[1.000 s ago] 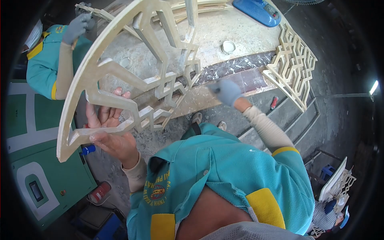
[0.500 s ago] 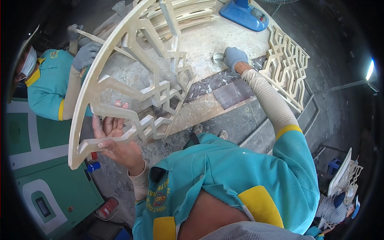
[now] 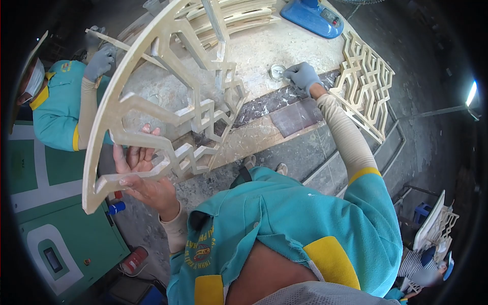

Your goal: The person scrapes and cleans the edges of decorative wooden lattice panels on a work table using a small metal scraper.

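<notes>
My left hand (image 3: 145,178), bare, holds a curved wooden lattice panel (image 3: 119,121) near its lower corner, with the thumb at a bar and the fingers reaching through an opening. The panel stands tilted up from the worktable, its pale bars forming angular shapes. My right hand (image 3: 304,77), in a grey glove, is closed beside a small round cup (image 3: 277,72) on the table. Its fingertips are at the cup's rim; whatever they pinch is too small to make out. Pale material shows inside the cup.
Another lattice panel (image 3: 363,84) lies at the table's right end. A blue device base (image 3: 312,19) stands at the back, near stacked curved wooden pieces (image 3: 244,18). On the left, a gloved co-worker (image 3: 61,109) handles a wooden strip. A green cabinet (image 3: 71,249) is at lower left.
My right hand has drawn back slightly to the right, so the cup's inside shows more. The lattice panel and my left hand have shifted a little left. The co-worker's hands have moved too.
</notes>
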A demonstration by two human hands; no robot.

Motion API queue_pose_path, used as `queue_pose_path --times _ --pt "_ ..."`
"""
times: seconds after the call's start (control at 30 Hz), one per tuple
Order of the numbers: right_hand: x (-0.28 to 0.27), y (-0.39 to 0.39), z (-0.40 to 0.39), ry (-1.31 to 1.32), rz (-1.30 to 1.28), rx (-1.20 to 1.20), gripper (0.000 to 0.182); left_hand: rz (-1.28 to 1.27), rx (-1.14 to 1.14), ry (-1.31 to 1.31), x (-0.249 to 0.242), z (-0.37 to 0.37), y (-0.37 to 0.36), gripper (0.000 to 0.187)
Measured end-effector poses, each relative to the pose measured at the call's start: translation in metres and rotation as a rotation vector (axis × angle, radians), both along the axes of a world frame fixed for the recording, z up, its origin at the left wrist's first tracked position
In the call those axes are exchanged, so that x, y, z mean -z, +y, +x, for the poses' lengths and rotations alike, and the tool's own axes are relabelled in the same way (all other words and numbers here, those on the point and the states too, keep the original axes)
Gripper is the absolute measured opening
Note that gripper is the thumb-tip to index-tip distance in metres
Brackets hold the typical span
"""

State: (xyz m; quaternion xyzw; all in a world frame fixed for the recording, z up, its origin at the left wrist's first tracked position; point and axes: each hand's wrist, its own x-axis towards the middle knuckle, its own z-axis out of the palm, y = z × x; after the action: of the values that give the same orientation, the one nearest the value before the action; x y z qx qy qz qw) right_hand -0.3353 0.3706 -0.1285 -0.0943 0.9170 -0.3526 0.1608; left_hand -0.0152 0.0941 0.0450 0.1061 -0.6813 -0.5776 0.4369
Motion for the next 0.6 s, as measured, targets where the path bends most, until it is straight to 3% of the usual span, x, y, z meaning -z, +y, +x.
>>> queue_pose_path --times 0.03,0.1,0.17,0.23,0.27,0.33,0.43,0.6 --pt "-0.002 0.004 0.006 -0.005 0.005 -0.010 0.035 -0.001 0.005 0.008 -0.001 -0.001 -0.003 0.099" --pt "-0.015 0.007 0.024 -0.246 -0.240 0.032 0.025 0.007 -0.014 0.005 0.000 -0.004 -0.012 0.099" --pt "-0.015 0.003 0.048 -0.296 -0.222 -0.007 0.019 0.050 -0.012 0.063 0.001 -0.008 -0.029 0.097" --pt "0.009 0.001 0.070 -0.073 -0.352 -0.300 0.026 0.062 0.030 0.055 0.003 -0.007 -0.045 0.097" --pt "0.008 -0.004 0.083 -0.078 -0.351 -0.305 0.026 0.072 0.049 0.059 0.006 -0.007 -0.051 0.097" --pt "0.003 -0.023 0.103 0.325 -0.015 -0.529 0.038 0.087 0.078 0.057 0.009 -0.009 -0.057 0.099" --pt "0.021 -0.045 0.109 0.480 0.054 -0.585 0.051 0.078 0.090 0.050 0.010 -0.011 -0.063 0.099" --pt "0.037 -0.071 0.102 0.544 0.190 -0.705 0.054 0.092 0.072 0.030 0.009 -0.014 -0.067 0.097"
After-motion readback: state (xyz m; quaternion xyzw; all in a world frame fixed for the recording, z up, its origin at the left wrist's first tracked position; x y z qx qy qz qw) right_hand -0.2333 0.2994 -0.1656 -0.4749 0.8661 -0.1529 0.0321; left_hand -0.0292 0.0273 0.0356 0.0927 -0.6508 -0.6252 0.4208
